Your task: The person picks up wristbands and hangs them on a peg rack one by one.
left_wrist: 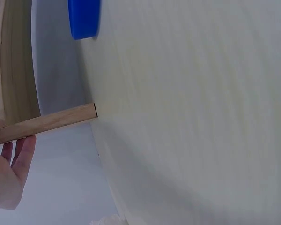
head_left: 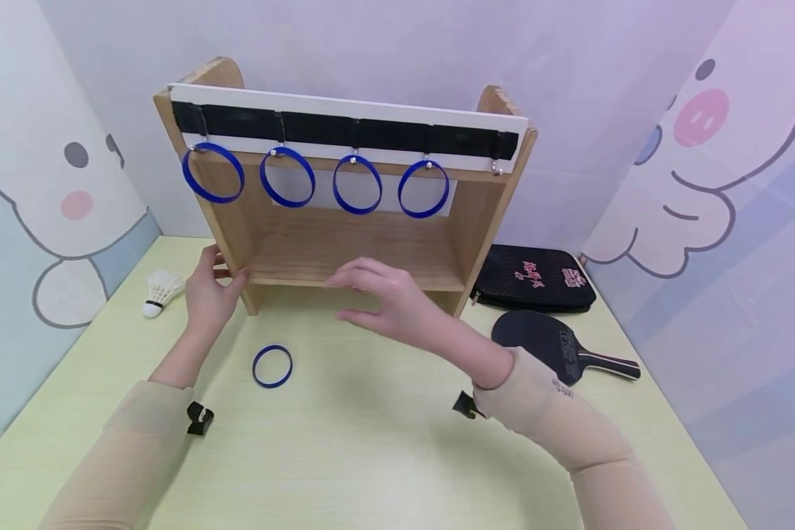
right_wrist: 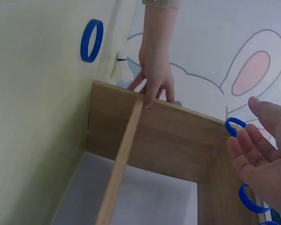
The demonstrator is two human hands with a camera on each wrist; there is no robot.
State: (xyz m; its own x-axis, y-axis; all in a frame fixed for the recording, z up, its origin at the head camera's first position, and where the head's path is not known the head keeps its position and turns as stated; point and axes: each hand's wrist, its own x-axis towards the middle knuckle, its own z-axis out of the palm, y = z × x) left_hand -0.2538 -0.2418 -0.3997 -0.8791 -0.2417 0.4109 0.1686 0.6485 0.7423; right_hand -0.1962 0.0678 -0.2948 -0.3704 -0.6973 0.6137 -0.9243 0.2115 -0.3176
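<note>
A wooden shelf (head_left: 351, 239) stands on the table in the head view. My left hand (head_left: 212, 287) grips its left side panel (left_wrist: 51, 121), with the thumb at the front edge and the fingers on the outer face. In front of the lower board, my right hand (head_left: 397, 298) hovers with nothing in it, its fingers loosely bent and the thumb apart. Several blue rings (head_left: 217, 199) hang from hooks along the shelf's white and black top strip (head_left: 318, 126); the rightmost hook (head_left: 497, 169) is bare. Another blue ring (head_left: 255, 370) lies on the table before the shelf.
A shuttlecock (head_left: 162, 291) lies left of the shelf. To the right are a black zip case (head_left: 536, 276) and a table tennis bat (head_left: 536, 342). Small black clips (head_left: 200, 418) show beside the sleeves. Cartoon-printed walls (head_left: 755, 243) border the table.
</note>
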